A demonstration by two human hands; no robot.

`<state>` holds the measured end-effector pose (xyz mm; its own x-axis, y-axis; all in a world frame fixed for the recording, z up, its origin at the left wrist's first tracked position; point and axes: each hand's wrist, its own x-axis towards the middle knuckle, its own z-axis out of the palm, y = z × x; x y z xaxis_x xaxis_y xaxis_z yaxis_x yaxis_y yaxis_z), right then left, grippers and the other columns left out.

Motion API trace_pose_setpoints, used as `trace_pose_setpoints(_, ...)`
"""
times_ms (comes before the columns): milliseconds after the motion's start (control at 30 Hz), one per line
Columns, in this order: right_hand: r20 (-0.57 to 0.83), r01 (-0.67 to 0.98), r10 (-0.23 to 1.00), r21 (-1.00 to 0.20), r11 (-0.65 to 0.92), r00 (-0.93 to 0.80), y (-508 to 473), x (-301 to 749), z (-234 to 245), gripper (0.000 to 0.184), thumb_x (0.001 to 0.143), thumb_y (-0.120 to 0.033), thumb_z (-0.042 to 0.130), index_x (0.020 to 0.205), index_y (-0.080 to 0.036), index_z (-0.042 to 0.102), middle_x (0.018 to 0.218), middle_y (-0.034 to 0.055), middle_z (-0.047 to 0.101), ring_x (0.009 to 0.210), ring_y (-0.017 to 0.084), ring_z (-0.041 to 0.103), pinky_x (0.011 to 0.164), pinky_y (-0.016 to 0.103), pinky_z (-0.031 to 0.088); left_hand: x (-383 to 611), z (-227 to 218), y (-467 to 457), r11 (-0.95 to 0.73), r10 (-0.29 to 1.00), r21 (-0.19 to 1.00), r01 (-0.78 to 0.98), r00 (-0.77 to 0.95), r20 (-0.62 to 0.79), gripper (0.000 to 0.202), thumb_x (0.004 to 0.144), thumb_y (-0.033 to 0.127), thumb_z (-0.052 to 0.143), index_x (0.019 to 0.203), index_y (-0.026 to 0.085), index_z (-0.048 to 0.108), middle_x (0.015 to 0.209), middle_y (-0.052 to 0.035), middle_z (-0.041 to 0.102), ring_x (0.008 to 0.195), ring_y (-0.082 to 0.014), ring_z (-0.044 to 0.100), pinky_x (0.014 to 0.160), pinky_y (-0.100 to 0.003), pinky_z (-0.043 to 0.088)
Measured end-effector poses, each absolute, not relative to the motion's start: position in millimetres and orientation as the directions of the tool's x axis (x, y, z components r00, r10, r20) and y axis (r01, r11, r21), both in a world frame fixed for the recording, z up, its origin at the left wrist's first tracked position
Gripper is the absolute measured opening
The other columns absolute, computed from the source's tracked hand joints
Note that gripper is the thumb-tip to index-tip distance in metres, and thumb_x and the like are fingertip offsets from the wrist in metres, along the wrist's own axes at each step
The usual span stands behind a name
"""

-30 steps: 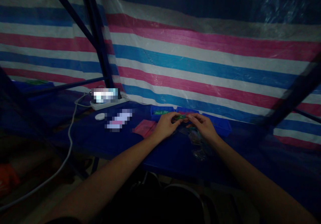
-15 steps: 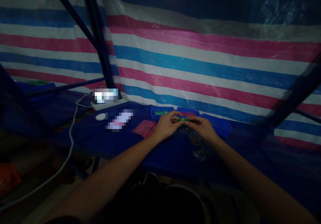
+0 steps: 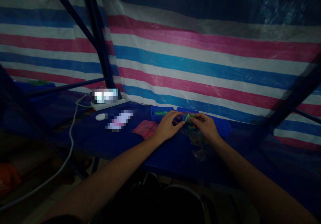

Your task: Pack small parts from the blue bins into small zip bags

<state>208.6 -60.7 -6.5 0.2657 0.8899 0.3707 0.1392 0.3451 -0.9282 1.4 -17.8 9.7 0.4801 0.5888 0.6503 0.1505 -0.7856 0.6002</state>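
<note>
Pinched in my right hand (image 3: 205,125) is a small green item (image 3: 187,117), which seems to have clear plastic about it; its exact kind is too dim to tell. My left hand (image 3: 169,125) is just left of it, thumb and fingers apart in an open curve, with nothing visible between them. Beneath and between the hands lie crinkled clear plastic bags (image 3: 199,154) on the blue table (image 3: 160,153). Behind the hands stand blue bins: one with green pieces (image 3: 161,113) on the left, a middle bin (image 3: 187,110), and a right bin (image 3: 224,127) partly covered by my right hand.
Left of my left hand lies a pink plastic packet (image 3: 144,128). Farther left are a blurred-out phone-like object (image 3: 120,120), a white round object (image 3: 101,117) and a power strip (image 3: 104,105) with a white cable (image 3: 72,133). Blue metal posts (image 3: 100,50) and a striped sheet (image 3: 200,57) bound the table.
Both hands were together on the green item. My left fingers have come away from it, and my right hand has shifted slightly right with the item, which has turned.
</note>
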Motion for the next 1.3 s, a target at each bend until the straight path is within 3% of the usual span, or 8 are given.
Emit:
trace_pose_setpoints(233,0.368,0.217,0.927,-0.913,0.346,0.069,-72.0,198.7,4.9,0.033,0.078,-0.051,0.078,0.095,-0.023,0.076,0.097,0.0050,0.077,0.083,0.021,0.071,0.081,0.036,0.058,-0.3,11.1,-17.4,-0.821,0.534,0.537,0.193,0.590,0.606,0.037,0.088,0.040,0.071,0.120,0.021,0.068,0.111,-0.0079,0.070,0.098,-0.0213,0.065,0.087,-0.036,0.054)
trace_pose_setpoints(467,0.396,0.165,0.898,-0.915,0.368,0.194,-67.6,200.5,1.7,0.038,0.076,-0.050,0.080,0.101,-0.023,0.073,0.096,0.0051,0.075,0.081,0.021,0.070,0.066,0.032,0.058,-2.7,15.7,-16.1,-0.725,0.645,0.662,0.189,0.524,0.557,0.023,0.098,0.030,0.055,0.115,0.019,0.067,0.110,-0.0085,0.072,0.099,-0.0218,0.067,0.088,-0.037,0.054)
trace_pose_setpoints(567,0.407,0.178,0.901,-0.908,0.380,0.150,-66.8,202.4,-0.9,0.045,0.074,-0.045,0.082,0.112,-0.023,0.071,0.105,0.0063,0.074,0.088,0.022,0.071,0.069,0.033,0.059,-2.3,15.3,-18.1,-0.706,0.635,0.701,0.103,0.529,0.562,0.024,0.098,0.027,0.056,0.119,0.020,0.062,0.110,-0.0082,0.072,0.099,-0.0207,0.068,0.087,-0.036,0.055)
trace_pose_setpoints(700,0.390,0.219,0.918,-0.905,0.365,0.080,-66.2,201.7,-2.7,0.038,0.075,-0.044,0.081,0.104,-0.021,0.075,0.100,0.0068,0.076,0.082,0.021,0.071,0.073,0.035,0.058,-1.4,13.1,-17.3,-0.699,0.630,0.711,0.082,0.540,0.558,0.032,0.096,0.027,0.060,0.127,0.021,0.057,0.103,-0.0065,0.072,0.091,-0.0196,0.069,0.082,-0.035,0.056)
trace_pose_setpoints(900,0.442,0.234,0.866,-0.890,0.391,0.235,-63.5,204.1,-4.0,0.034,0.076,-0.046,0.080,0.095,-0.020,0.069,0.091,0.0053,0.074,0.071,0.018,0.068,0.060,0.029,0.055,-0.1,11.1,-15.1,-0.780,0.590,0.610,0.137,0.483,0.647,0.032,0.093,0.033,0.065,0.122,0.021,0.065,0.116,-0.0098,0.068,0.099,-0.0209,0.066,0.082,-0.035,0.057)
trace_pose_setpoints(1100,0.452,0.242,0.888,-0.873,0.423,0.078,-73.7,195.5,6.8,0.031,0.083,-0.048,0.074,0.103,-0.025,0.075,0.108,0.0048,0.076,0.104,0.025,0.070,0.094,0.039,0.055,-0.9,12.8,-16.8,-0.812,0.541,0.561,0.164,0.573,0.616,0.039,0.086,0.043,0.073,0.119,0.021,0.069,0.108,-0.0080,0.070,0.091,-0.0206,0.064,0.081,-0.035,0.053)
trace_pose_setpoints(1167,0.437,0.249,0.899,-0.876,0.414,0.041,-74.2,192.8,7.8,0.032,0.086,-0.050,0.070,0.105,-0.025,0.077,0.108,0.0046,0.076,0.101,0.025,0.070,0.095,0.041,0.055,-2.7,15.4,-16.5,-0.825,0.532,0.528,0.199,0.587,0.610,0.028,0.094,0.042,0.064,0.107,0.019,0.072,0.098,-0.0070,0.070,0.089,-0.0204,0.063,0.081,-0.034,0.050)
trace_pose_setpoints(1300,0.496,0.295,0.866,-0.838,0.459,0.061,-69.9,194.5,4.3,0.030,0.086,-0.052,0.070,0.096,-0.025,0.078,0.112,0.0060,0.073,0.100,0.025,0.069,0.086,0.039,0.059,-5.6,18.2,-14.6,-0.838,0.518,0.505,0.208,0.594,0.615,0.029,0.102,0.034,0.049,0.103,0.018,0.073,0.097,-0.0067,0.071,0.091,-0.0195,0.063,0.082,-0.032,0.047)
